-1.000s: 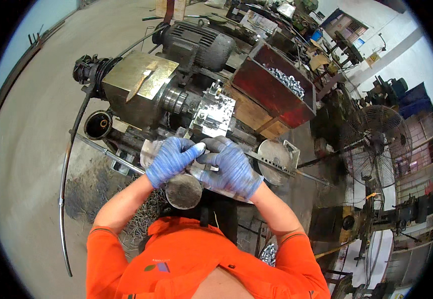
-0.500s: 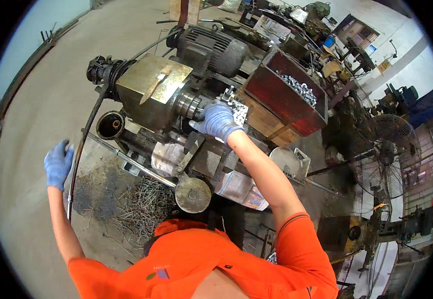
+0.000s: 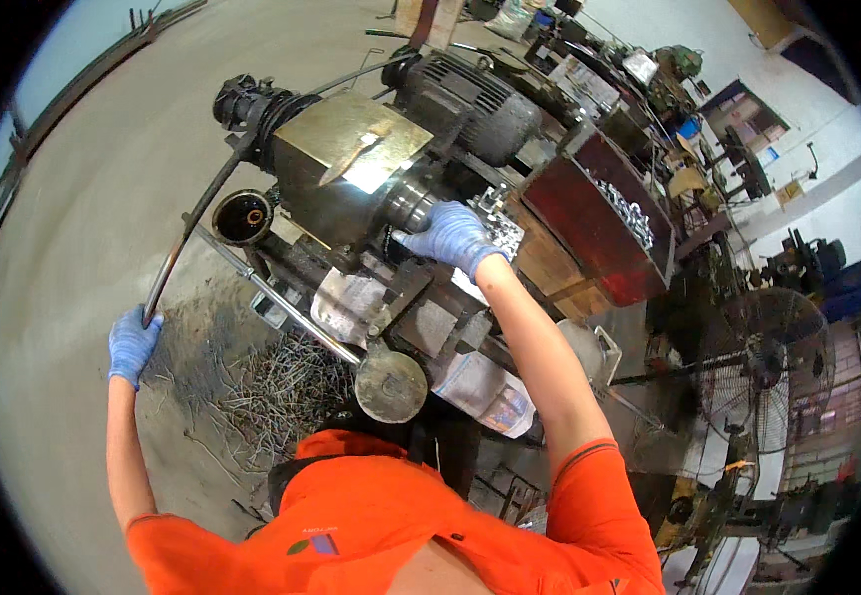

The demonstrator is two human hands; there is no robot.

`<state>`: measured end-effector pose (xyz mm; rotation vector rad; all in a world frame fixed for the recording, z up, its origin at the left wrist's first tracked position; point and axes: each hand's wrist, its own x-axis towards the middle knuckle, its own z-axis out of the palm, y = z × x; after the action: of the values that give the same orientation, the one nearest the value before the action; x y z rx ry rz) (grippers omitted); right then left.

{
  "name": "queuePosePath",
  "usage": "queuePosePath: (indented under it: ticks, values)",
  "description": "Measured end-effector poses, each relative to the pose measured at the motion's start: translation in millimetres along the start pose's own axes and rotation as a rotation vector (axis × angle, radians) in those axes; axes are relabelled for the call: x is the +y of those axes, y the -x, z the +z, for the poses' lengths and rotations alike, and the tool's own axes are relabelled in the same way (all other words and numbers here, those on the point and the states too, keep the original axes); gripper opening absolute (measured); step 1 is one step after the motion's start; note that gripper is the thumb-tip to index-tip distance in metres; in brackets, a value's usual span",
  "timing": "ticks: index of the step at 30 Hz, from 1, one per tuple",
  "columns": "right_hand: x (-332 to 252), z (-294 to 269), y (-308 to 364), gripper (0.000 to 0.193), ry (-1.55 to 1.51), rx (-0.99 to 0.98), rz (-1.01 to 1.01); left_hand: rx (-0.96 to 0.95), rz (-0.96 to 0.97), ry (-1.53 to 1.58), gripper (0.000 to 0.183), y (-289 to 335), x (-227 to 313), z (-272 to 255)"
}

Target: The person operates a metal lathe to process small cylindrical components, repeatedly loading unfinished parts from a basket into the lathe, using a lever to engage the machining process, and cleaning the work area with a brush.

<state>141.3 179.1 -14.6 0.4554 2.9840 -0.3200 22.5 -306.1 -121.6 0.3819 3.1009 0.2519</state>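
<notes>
My left hand (image 3: 134, 344), in a blue knit glove, is closed round the lower end of a long dark metal lever (image 3: 175, 260) that runs up to the left end of the machine. My right hand (image 3: 447, 236), gloved alike, reaches to the round steel chuck (image 3: 409, 205) on the machine's headstock (image 3: 326, 193). Its fingers curl beside the chuck; what they hold, if anything, is hidden under the glove. Right beside this hand lie small shiny metal parts (image 3: 500, 223). A brush (image 3: 351, 159) with a wooden handle rests on the headstock's brass-coloured top.
Behind the headstock sits an electric motor (image 3: 475, 104). A dark red bin (image 3: 589, 218) holds shiny metal pieces at the right. Nearer me are a round metal disc (image 3: 391, 387), a steel bar (image 3: 302, 319) and a cup-shaped holder (image 3: 242, 216). Thin metal rods (image 3: 277, 397) lie heaped on the floor.
My left hand, free and with fingers apart before, has taken hold of the lever's end. My right hand stays by the chuck. The whole view has shifted a little.
</notes>
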Motion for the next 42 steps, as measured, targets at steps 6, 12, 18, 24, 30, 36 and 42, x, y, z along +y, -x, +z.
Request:
queuePosePath:
  ticks: [6,12,18,24,30,36,42]
  values:
    - [-1,5,4,0.05,0.045,0.02,0.025,0.298,0.231,-0.284,0.01,-45,-73,22]
    - [2,4,4,0.058,0.117,0.144,0.012,0.345,0.312,-0.36,0.006,-78,-67,13]
    - [-13,0,-4,0.068,0.108,0.069,0.006,0.275,0.163,-0.401,0.008,-59,-67,-1]
    - [-3,4,5,0.059,0.044,0.106,-0.024,0.19,0.128,-0.271,0.009,-9,-6,3]
    - [2,5,-3,0.052,0.01,0.13,0.039,0.401,0.359,-0.494,0.005,-95,-115,28]
    - [-1,7,7,0.047,0.059,0.193,-0.035,0.425,0.329,-0.442,0.006,-127,-119,14]
    - [19,-12,56,0.037,0.007,0.647,-0.156,0.544,0.316,-0.053,0.028,-122,-17,-2]
